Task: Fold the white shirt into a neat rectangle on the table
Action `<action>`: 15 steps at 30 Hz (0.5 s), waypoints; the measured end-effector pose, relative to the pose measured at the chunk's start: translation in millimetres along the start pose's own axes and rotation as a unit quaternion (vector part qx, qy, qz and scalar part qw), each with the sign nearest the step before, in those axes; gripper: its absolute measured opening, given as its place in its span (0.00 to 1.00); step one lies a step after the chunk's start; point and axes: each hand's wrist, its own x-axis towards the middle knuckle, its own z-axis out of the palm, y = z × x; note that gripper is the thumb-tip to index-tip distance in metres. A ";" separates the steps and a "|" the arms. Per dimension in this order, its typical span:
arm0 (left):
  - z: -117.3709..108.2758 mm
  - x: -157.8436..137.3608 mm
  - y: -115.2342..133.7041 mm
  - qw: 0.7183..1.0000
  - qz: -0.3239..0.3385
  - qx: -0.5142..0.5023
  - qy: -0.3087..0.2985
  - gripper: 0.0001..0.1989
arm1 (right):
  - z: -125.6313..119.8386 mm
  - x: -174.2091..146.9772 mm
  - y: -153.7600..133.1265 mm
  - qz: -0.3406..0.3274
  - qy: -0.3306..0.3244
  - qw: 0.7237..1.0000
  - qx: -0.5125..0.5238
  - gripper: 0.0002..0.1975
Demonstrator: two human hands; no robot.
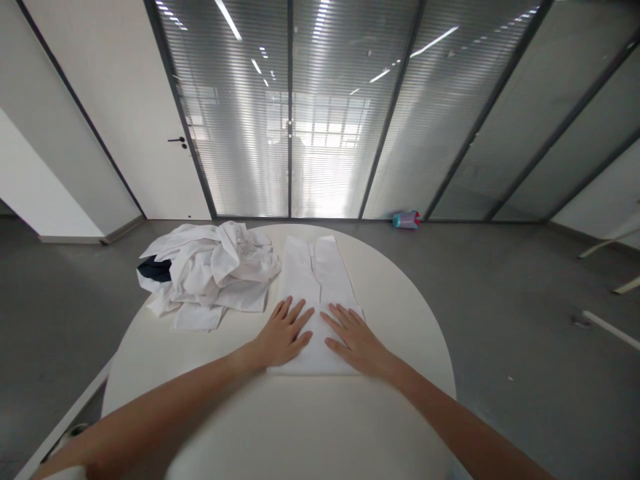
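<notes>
A white garment (320,353), folded into a long flat shape, lies on the round white table (400,320) in front of me. Its far part splits into two panels side by side; I cannot tell which kind of garment it is. My left hand (283,335) rests flat on its left side with fingers spread. On the right side, my right hand (356,339) lies flat too, fingers apart. Neither hand grips the cloth. Just left of the folded piece sits a crumpled heap of white clothes (220,267), with a dark patch of fabric (155,269) at its left.
Behind the table runs a glass partition (340,120) with blinds, and a white door (125,100) stands at its left. A blue and red object (406,220) lies on the grey floor (515,333) by the glass. Pale furniture legs (613,331) show at far right.
</notes>
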 end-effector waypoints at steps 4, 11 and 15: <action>-16.1 -32.2 24.2 1.000 0.002 -0.014 -0.020 0.29 | -3.2 -30.9 -25.5 -0.030 0.010 0.999 -0.005 0.35; -51.2 64.7 -24.1 0.934 -0.180 -0.307 0.040 0.08 | -46.6 64.3 26.1 0.036 0.129 0.979 0.153 0.13; -50.6 139.5 -69.9 0.706 -0.345 -0.602 0.143 0.09 | -67.7 143.9 73.0 0.199 0.168 0.952 0.163 0.14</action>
